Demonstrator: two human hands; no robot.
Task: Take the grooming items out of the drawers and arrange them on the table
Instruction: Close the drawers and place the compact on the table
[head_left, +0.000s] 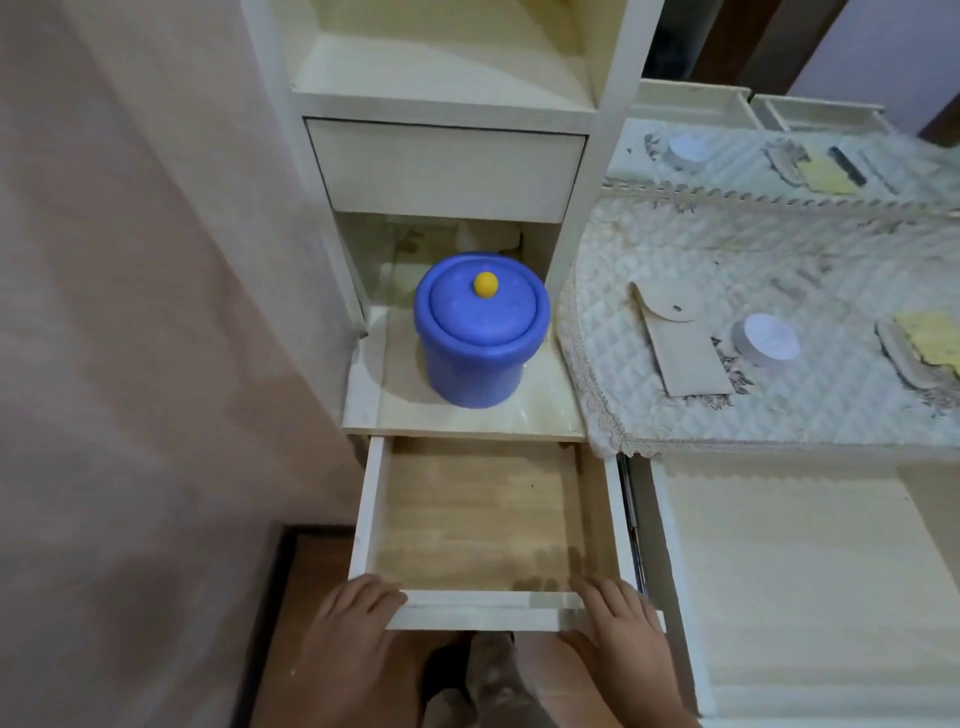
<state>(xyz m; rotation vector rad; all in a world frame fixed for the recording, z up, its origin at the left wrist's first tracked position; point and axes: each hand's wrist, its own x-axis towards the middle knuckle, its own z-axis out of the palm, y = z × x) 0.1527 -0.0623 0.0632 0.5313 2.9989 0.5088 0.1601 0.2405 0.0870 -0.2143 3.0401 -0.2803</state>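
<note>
Low in the frame, left hand (358, 608) and right hand (618, 616) laid flat, fingers spread, on the front edge of the pulled-out white drawer with bare wooden floor (483, 519). Just above, centre frame, a blue lidded plastic tub with yellow knob (480, 338) on the shelf. At right, on the quilted cream tablecloth (675, 244): beige flap pouch (680, 343), round white tin (766, 340) beside it.
</note>
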